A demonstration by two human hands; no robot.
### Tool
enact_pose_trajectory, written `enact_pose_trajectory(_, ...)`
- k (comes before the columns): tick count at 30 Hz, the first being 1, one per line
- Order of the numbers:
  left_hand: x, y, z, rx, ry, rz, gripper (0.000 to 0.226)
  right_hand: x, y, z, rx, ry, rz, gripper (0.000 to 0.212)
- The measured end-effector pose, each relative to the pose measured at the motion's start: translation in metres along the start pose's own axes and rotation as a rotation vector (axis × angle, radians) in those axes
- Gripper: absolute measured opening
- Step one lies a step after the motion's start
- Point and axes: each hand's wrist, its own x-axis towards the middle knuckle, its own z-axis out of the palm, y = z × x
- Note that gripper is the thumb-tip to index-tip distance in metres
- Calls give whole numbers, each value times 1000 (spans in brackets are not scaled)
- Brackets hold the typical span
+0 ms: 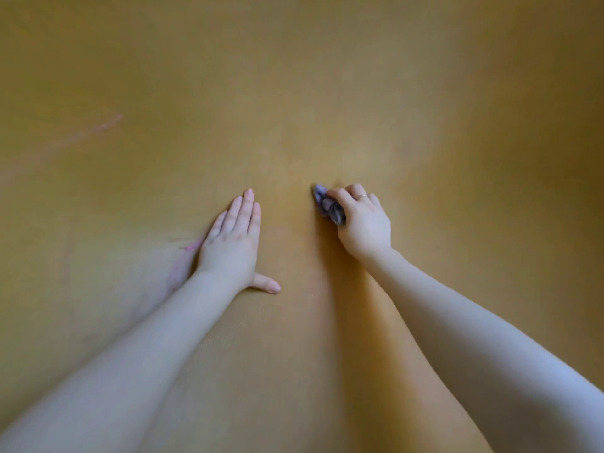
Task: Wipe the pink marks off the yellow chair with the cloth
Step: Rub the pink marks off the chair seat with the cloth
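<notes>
The yellow chair surface (294, 93) fills the whole view. My right hand (362, 222) is shut on a bunched grey-purple cloth (328, 206) and presses it against the yellow surface right of centre. My left hand (233, 240) lies flat on the surface with fingers together and thumb spread out. A pink mark (183, 259) shows just left of my left hand and wrist, partly hidden under them. A faint pink streak (104, 125) runs diagonally at the upper left. The cloth is well to the right of both marks.
A very faint pinkish line (67, 256) runs down the surface at the far left. Both bare forearms reach in from the bottom corners. No edge of the chair shows.
</notes>
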Motion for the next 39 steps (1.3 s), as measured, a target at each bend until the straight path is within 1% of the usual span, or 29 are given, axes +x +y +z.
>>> enact_pose_trajectory(3, 1, 0, 0, -14, 1, 10, 141, -34, -7, 3, 75, -162, -212, 35)
enact_pose_trajectory(5, 1, 1, 0, -26, -5, 13, 141, -66, -17, 2, 58, -225, -335, 37)
enact_pose_trajectory(7, 0, 2, 0, -27, -15, 20, 139, -87, -23, 3, 21, -221, -422, 38)
enact_pose_trajectory(10, 0, 2, 1, -22, -14, 31, 137, -81, -20, 6, -16, -162, -506, 41)
enact_pose_trajectory(12, 0, 2, 2, -24, -8, 33, 137, -58, -17, 8, -36, -79, -487, 40)
enact_pose_trajectory(15, 1, 1, 3, -25, -14, 26, 138, -8, -17, 9, -74, 90, -375, 37)
enact_pose_trajectory(17, 2, 1, 3, -25, -7, 34, 137, 20, -20, 7, -79, 184, -266, 29)
enact_pose_trajectory(19, 2, 0, 3, -33, 3, 36, 137, 29, -25, 8, -10, 207, -141, 25)
enact_pose_trajectory(20, 2, 0, 2, -37, 5, 36, 137, 22, -27, 12, 30, 184, -116, 28)
enact_pose_trajectory(21, 1, 0, 2, -41, 6, 35, 138, 10, -29, 17, 58, 143, -135, 32)
enact_pose_trajectory(23, 1, 0, 2, -43, 6, 32, 138, -25, -30, 19, 52, 20, -264, 40)
enact_pose_trajectory(24, 1, 1, 2, -45, 2, 32, 138, -46, -30, 16, 54, -68, -309, 43)
enact_pose_trajectory(26, 0, 3, 0, -52, -8, 21, 136, -80, -33, 7, 57, -223, -297, 55)
enact_pose_trajectory(27, -1, 4, 0, -56, -12, 13, 136, -92, -36, 3, 55, -274, -266, 61)
enact_pose_trajectory(28, -2, 5, -1, -59, -15, 4, 135, -99, -38, 0, 57, -289, -249, 61)
enact_pose_trajectory(29, -3, 6, -1, -59, -16, -4, 135, -103, -38, 0, 70, -271, -235, 51)
enact_pose_trajectory(31, -6, 7, 1, -38, -14, -16, 131, -102, -40, 5, 93, -152, -233, 27)
enact_pose_trajectory(32, -8, 7, 2, -27, -14, -22, 129, -98, -40, 9, 97, -103, -241, 22)
enact_pose_trajectory(35, -11, 4, 7, -13, 8, -37, 123, -65, -41, 14, 77, 6, -247, 17)
enact_pose_trajectory(37, -10, 2, 10, -30, 18, -37, 123, -32, -42, 19, 38, 150, -208, 24)
enact_pose_trajectory(39, -7, 2, 11, -55, 10, -42, 124, -4, -45, 23, 28, 248, -144, 22)
